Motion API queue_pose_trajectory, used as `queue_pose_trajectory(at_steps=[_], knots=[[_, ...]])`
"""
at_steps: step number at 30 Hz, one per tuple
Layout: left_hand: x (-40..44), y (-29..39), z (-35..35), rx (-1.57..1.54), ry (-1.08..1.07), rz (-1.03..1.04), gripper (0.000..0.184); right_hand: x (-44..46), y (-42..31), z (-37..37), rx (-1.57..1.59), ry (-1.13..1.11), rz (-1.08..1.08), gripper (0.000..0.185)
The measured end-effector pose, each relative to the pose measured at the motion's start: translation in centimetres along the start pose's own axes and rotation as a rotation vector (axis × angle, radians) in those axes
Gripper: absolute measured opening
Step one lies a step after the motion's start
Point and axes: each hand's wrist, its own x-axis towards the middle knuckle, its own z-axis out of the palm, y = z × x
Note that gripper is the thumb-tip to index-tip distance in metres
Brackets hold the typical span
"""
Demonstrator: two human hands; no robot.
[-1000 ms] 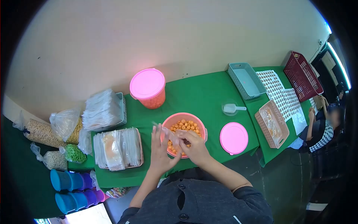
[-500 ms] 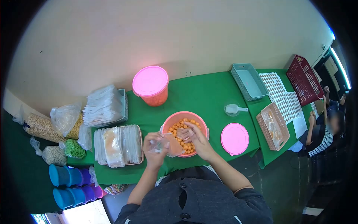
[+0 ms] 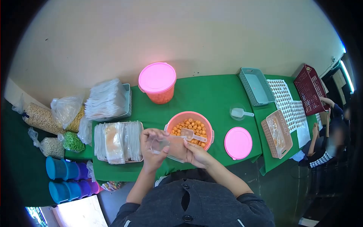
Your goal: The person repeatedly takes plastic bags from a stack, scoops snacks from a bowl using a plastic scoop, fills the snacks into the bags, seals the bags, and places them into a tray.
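Observation:
A clear plastic bag [image 3: 176, 147] stretches between my hands, in front of the orange-pink tub [image 3: 210, 126]. My left hand [image 3: 151, 153] curls round its left side, together with a clear rounded plastic piece [image 3: 158, 145] whose kind I cannot make out. At the bag's right edge, my right hand [image 3: 198, 156] pinches the plastic between thumb and fingers. Round orange snack balls [image 3: 191, 124] fill the lower part of the tub. A clear scoop [image 3: 193, 135] lies on top of them, its handle pointing right.
Stacked plastic bags lie in a tray [image 3: 142, 151] and a grey basket [image 3: 128, 100] at left. A lidded pink tub [image 3: 160, 87] stands behind. To the right are a pink lid [image 3: 238, 143], a second scoop [image 3: 242, 112], baskets [image 3: 261, 92] and sticker sheets [image 3: 281, 92]. Another person [image 3: 325, 142] is at far right.
My right hand has come down from over the tub and now grips the bag's right edge. The bag is spread wider, and the scoop on the snack balls shows more fully.

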Motion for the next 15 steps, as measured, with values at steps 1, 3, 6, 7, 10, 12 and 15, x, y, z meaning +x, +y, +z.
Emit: queue_pose_trajectory(at_steps=[1, 3, 6, 7, 10, 12, 15], knots=[[0.2, 0.1, 0.2, 0.013, -0.029, 0.034, 0.046, 0.4, 0.2, -0.5, 0.034, -0.050, -0.020, 0.039], [-0.7, -0.7, 0.1, 0.026, -0.064, -0.040, 0.049, 0.8, 0.3, -0.4, 0.068, -0.100, -0.040, 0.041], [-1.3, -1.2, -0.8, 0.039, -0.060, -0.129, 0.055, 1.6, 0.0, 0.0, -0.167, 0.130, -0.156, 0.036], [-1.0, -0.8, -1.5, 0.071, 0.012, -0.045, 0.056, 2.3, -0.5, -1.5, -0.813, 0.305, -0.437, 0.031], [-0.4, 0.4, -4.0, 0.172, 0.107, 0.098, 0.059, 1.9, -2.6, -3.3, -1.781, 0.531, -0.687, 0.021], [-0.1, 1.6, -5.1, 0.242, 0.132, 0.157, 0.060, 2.3, -1.5, -6.0, -2.083, 0.653, -0.555, 0.024], [-0.5, 2.5, -5.4, 0.421, 0.110, 0.092, 0.069, 4.3, -1.2, -8.3, -1.988, 0.531, -0.412, 0.024]])
